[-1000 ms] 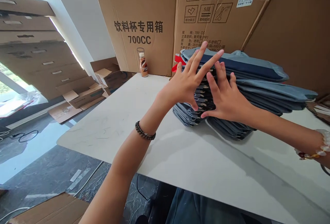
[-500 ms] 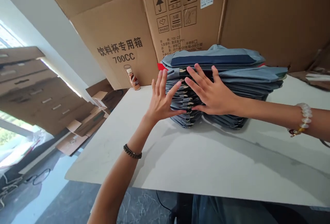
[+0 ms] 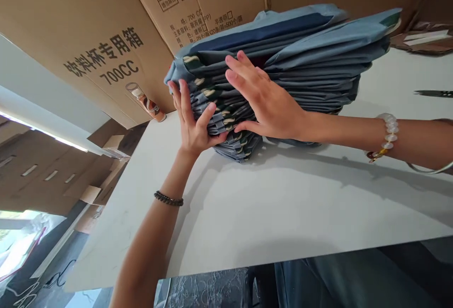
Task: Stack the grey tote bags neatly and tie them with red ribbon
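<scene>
A tall stack of folded blue-grey fabric pieces [image 3: 311, 81] stands on the white table, its upper layers leaning out to the left. Dark green patches and cream loops line its left end, and a navy strip runs along the top. Against that left end rests my left hand [image 3: 194, 126], fingers spread and thumb toward me. My right hand [image 3: 271, 102] lies along the front of the stack with its fingers stretched out, overlapping several layers. Neither hand is wrapped around a piece. What the fabric pieces are, I cannot tell.
Large cardboard boxes [image 3: 106, 10] with printed text stand behind the stack. At the right of the white table [image 3: 300, 194] lies a dark slim tool [image 3: 433, 93], cut off by the frame. More cartons [image 3: 46, 171] stand at the far left. The table's front edge is close to me.
The view has tilted and shifted. The stack's upper layers now lean further left, and the red tag at its left corner no longer shows. Both hands stay spread against the stack.
</scene>
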The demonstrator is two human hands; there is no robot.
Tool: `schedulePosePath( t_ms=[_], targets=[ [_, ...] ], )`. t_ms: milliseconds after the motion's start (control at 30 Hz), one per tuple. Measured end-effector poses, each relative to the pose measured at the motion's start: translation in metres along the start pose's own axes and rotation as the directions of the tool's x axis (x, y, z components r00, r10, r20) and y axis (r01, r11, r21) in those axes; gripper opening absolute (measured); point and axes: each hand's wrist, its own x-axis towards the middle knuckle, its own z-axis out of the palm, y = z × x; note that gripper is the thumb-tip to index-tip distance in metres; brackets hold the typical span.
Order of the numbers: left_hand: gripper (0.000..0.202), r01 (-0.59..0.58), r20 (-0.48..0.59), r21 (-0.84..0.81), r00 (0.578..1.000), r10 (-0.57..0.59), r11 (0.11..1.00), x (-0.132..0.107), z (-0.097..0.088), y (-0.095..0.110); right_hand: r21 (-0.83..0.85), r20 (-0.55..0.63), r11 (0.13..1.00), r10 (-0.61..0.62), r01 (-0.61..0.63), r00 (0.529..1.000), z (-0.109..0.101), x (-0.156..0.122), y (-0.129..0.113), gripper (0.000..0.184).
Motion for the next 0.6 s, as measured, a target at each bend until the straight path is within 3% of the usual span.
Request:
schedulePosePath(
  t_ms=[67, 200, 433, 600],
  targets=[
    [0.109, 0.004, 0.018, -0.009, 1.0, -0.003, 1.0, 0.004, 0.0, 0.001, 0.033, -0.024, 0.999, 0.023, -0.022, 0.999, 0.008, 0.0, 0.003, 0.111],
    [0.107, -0.037, -0.085, 0.024, 0.996, 0.039, 0.999, 0.01, -0.001, 0.005, 0.083, -0.09, 0.995, 0.058, -0.051, 0.994, 0.02, 0.001, 0.009, 0.128],
    [0.094, -0.024, -0.072, 0.036, 0.997, 0.027, 0.999, 0.014, -0.005, 0.014, 0.062, -0.02, 0.987, 0.152, -0.151, 0.988, 0.02, 0.002, 0.007, 0.128],
    [0.094, -0.048, -0.047, 0.032, 0.998, 0.049, 0.998, 0.014, -0.012, 0.02, 0.066, 0.021, 0.981, 0.182, -0.183, 0.983, 0.014, 0.0, 0.001, 0.116]
  ],
)
